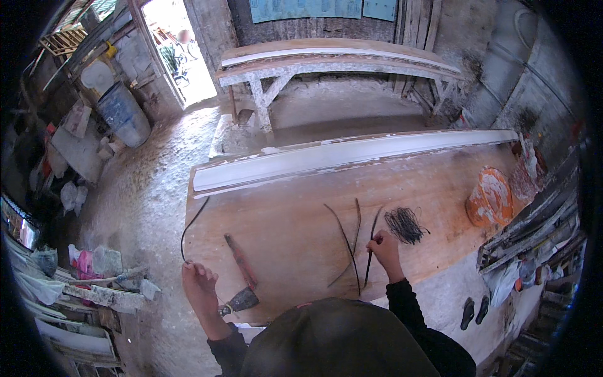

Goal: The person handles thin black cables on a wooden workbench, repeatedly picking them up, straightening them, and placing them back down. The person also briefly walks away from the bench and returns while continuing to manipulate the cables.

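Observation:
At the left edge of the wooden table, my left hand pinches the lower end of a thin black cord, which curves up toward the white moulding. My right hand is closed on a thin dark strip just above the tabletop. Left of it lie several similar dark strips, some crossing. A tangled bundle of black wire rests just beyond my right hand. Between my hands lies a red-handled tool, its kind unclear, with a dark, flat-ended tool near its lower end.
A long white moulding spans the table's far side. An orange, plaster-smeared bucket stands at the right end. Beyond is a bench bearing another white strip. A blue drum stands at left near the open doorway; slippers lie at lower right.

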Demonstrator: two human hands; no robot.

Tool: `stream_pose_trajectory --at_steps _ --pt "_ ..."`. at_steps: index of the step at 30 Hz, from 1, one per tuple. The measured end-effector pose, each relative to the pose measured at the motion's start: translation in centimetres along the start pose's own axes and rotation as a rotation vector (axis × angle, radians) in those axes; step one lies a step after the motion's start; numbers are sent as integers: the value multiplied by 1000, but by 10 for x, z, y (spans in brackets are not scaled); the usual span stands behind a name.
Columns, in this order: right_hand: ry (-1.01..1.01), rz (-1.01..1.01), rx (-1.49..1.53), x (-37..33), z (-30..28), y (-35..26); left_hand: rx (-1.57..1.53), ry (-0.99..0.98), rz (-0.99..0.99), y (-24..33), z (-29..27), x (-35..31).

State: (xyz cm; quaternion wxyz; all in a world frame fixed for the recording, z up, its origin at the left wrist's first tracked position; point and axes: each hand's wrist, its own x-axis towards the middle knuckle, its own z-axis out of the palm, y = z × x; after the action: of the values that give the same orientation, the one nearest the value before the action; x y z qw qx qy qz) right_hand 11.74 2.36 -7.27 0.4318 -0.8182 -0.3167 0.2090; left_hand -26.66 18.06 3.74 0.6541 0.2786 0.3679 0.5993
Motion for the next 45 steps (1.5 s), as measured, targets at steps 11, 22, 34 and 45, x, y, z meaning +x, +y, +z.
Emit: stream_pose_trajectory --at_steps 11,22,34,45 --pt "-235 -86 272 -20 9 -56 714 -366 -364 -157 25 7" --pt "-741 -297 87 -49 12 -118 1616 -865 788 -109 79 -44" --pt "-870 -281 101 -44 -29 -116 987 -853 350 -59 25 -8" --pt "-792 49 1024 -45 -48 -82 844 -649 75 -66 11 -10"
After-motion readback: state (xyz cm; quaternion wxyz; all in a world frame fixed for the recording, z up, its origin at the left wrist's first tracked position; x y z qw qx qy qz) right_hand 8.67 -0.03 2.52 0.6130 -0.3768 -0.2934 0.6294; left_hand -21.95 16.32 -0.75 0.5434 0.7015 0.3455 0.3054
